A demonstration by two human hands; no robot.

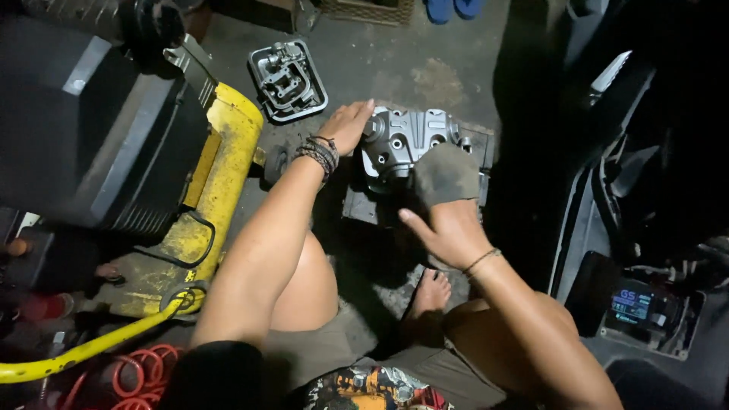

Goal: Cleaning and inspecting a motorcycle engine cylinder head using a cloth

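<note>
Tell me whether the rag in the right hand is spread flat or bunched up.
Bunched. The grey rag is gathered under the right hand and pressed on the metal engine part, not laid out flat.

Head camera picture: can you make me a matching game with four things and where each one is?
Things:
1. grey rag
2. metal engine part
3. metal cover
4. red coiled hose

Places:
A. under the left hand, on a dark block
B. bottom left corner, beside the yellow hose
C. alone on the floor, next to the yellow machine
D. pressed on the engine part by the right hand

Pairs: 1-D, 2-A, 3-C, 4-B
</note>
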